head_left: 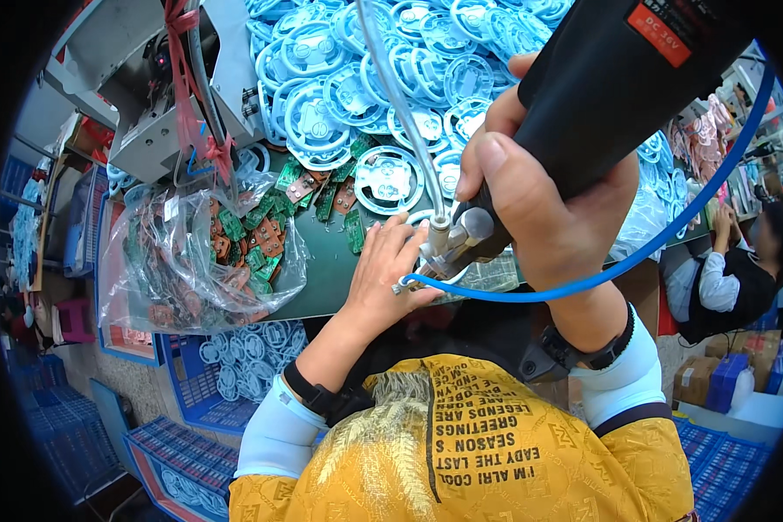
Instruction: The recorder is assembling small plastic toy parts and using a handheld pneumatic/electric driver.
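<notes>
My right hand [552,200] is wrapped round a large black power screwdriver [583,104], tilted with its metal head down to the left. A blue air hose [635,257] curves from that head up to the right. Under the head, my left hand [374,274] grips a light blue plastic ring [420,215]; the fingers and the tool hide most of it. A metal rod [400,96] comes down from above to the tool's head. Just beyond my left fingers lie another light blue ring [389,180] and a green circuit board [354,231].
Light blue rings [317,48] are heaped across the far side of the green table [322,287]. A clear plastic bag [139,270] of green and brown circuit boards lies at left, beside a grey machine [183,130]. Blue crates [183,374] stand below. A seated person [739,270] is at right.
</notes>
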### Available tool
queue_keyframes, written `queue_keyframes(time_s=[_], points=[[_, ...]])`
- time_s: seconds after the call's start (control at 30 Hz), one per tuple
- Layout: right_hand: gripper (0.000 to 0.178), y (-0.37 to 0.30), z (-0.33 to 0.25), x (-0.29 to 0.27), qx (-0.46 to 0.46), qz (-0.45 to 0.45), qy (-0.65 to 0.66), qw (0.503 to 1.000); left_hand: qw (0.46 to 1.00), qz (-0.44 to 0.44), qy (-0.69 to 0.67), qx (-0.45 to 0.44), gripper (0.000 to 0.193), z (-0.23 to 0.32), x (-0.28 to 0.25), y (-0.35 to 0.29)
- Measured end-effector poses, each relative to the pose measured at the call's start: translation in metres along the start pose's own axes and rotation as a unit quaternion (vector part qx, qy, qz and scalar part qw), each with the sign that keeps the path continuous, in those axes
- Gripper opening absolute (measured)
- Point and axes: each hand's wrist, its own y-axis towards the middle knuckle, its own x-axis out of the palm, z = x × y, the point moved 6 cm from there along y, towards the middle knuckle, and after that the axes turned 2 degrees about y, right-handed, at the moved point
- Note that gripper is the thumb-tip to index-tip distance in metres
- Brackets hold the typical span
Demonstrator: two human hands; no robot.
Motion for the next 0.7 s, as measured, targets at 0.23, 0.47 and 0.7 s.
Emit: queue_keyframes(time_s=[0.23,0.47,0.7], points=[[0.043,-0.004,0.0,-0.009,-0.014,0.011,-0.031,0.999,1.0,-0.015,-0.006,0.024,0.087,0.002,0.008,0.006],[0.047,0.024,-0.012,-0.021,0.015,0.114,0.102,0.988,0.983,0.11,0.141,0.039,0.022,-0.004,-0.013,-0.025],[0.043,0.049,-0.054,-0.087,-0.059,0.109,-0.057,0.991,0.98,0.176,0.073,0.054,0.032,-0.007,-0.033,0.001]])
